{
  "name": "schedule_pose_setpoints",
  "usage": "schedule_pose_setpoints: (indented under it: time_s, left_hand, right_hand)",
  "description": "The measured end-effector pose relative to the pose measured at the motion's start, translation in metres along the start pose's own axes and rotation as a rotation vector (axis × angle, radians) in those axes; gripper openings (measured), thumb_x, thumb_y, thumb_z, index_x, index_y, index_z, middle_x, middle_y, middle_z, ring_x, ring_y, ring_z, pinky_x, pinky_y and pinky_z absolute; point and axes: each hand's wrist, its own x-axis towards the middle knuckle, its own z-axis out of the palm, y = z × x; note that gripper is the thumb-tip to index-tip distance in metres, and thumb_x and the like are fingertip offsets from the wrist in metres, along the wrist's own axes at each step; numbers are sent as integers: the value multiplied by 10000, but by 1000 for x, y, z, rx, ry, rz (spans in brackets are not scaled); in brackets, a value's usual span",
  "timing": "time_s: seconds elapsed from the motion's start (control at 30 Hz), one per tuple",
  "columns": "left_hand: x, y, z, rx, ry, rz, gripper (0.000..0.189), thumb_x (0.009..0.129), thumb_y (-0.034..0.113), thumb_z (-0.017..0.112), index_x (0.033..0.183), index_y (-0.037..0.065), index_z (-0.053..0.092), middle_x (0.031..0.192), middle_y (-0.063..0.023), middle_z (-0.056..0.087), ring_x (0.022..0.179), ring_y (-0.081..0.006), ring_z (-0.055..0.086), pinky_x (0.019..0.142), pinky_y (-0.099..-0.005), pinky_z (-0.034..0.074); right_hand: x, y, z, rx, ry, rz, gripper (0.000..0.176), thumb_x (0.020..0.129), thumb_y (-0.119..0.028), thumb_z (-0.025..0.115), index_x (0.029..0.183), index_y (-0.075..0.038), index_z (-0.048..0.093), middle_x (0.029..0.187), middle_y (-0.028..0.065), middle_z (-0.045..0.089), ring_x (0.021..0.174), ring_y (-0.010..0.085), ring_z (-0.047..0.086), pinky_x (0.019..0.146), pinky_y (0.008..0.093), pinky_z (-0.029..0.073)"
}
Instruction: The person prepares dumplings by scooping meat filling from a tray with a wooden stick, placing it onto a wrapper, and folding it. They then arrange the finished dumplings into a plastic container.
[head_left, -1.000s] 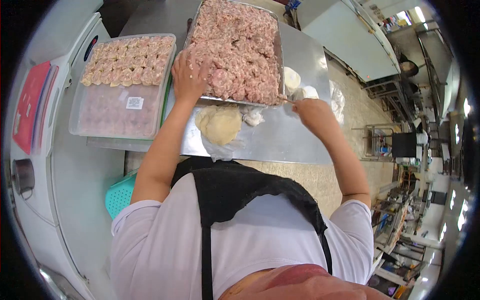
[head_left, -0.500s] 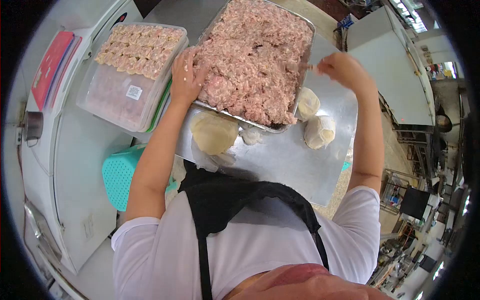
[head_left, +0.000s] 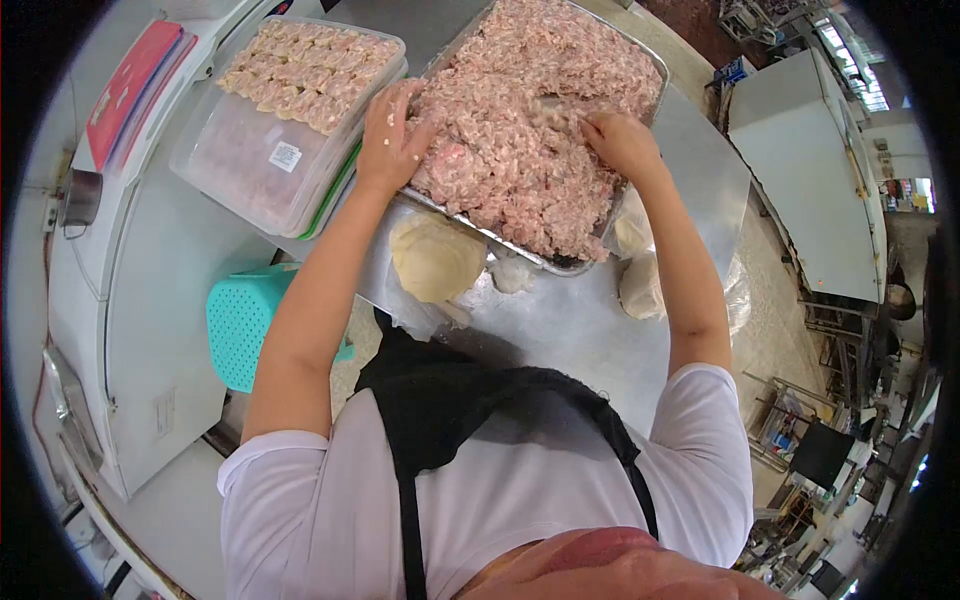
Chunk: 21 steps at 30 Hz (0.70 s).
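Note:
A big metal tray is heaped with pink ground meat. My left hand lies over its left rim, fingers spread against the meat, with pale bits stuck on its back. On the right side of the heap, my right hand is closed around a flat, light-brown tool. The tool's blade is pressed into the meat and blurred; its handle is hidden by the fingers. Below the tray, a stack of round dough wrappers lies on plastic beside a crumpled white lump.
Left of the tray stand stacked clear plastic containers, the top one holding rows of filled dumplings. Wrapped pale bundles lie under my right forearm on the metal table. A turquoise stool stands at lower left.
My right hand has moved left and down from beyond the tray's right rim onto the meat, bringing the tool with it. My left hand stays at the left rim. The view has shifted slightly.

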Motion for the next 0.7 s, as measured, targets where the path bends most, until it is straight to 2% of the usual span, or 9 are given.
schedule_pose_setpoints:
  time_s: [0.1,0.23,0.33,0.37,0.43,0.53,0.63,0.7]
  left_hand:
    - [4,10,-5,-22,-11,-36,524,853,340,615,1290,79,492,1273,-180,511,1211,-382,432,1041,-448,333]
    - [2,8,-3,13,41,-10,509,859,337,610,1280,76,497,1259,-172,520,1198,-376,442,1035,-447,338]
    - [4,8,-3,10,33,8,498,864,330,608,1277,75,499,1259,-166,522,1193,-368,449,1032,-446,341]
    - [3,9,-3,11,36,12,495,865,327,608,1277,75,499,1258,-165,523,1193,-366,451,1031,-446,341]
    - [3,10,-4,14,34,18,493,866,324,608,1278,76,499,1258,-164,525,1193,-363,453,1030,-446,342]
    - [4,11,-5,44,42,17,491,865,324,609,1275,76,500,1255,-162,529,1187,-364,457,1026,-448,345]
    - [4,11,-5,44,38,5,485,866,325,607,1268,74,504,1249,-164,532,1178,-367,462,1018,-450,351]
    - [2,4,-1,65,28,-12,482,866,327,607,1262,72,507,1240,-166,537,1166,-371,469,1013,-449,356]
  right_hand:
    - [-34,-19,-25,35,-95,50,240,881,-270,539,894,-69,670,869,169,669,791,392,634,698,495,504]
    - [-98,-55,-32,-218,-80,-76,163,861,-156,526,957,-54,610,808,137,643,707,327,651,592,419,524]
    - [-133,-78,-48,-254,-37,-135,132,849,-124,519,944,-63,588,807,107,625,703,273,654,561,372,524]
    - [-131,-75,-60,-258,-38,-137,132,849,-124,519,944,-63,588,807,107,625,703,273,654,561,372,524]
    - [-126,-72,-101,-355,-189,-139,158,848,-152,530,961,-81,614,848,87,630,734,253,655,575,371,525]
    - [-103,-63,-143,-470,-73,-76,112,856,-151,542,889,-128,646,790,77,635,739,275,647,617,413,510]
    - [-61,-21,-136,-531,60,-59,159,842,-207,568,790,-103,676,750,91,665,707,297,660,615,402,516]
    - [-34,19,-112,-652,63,-59,174,831,-172,556,746,-66,665,720,121,658,699,286,676,597,395,535]
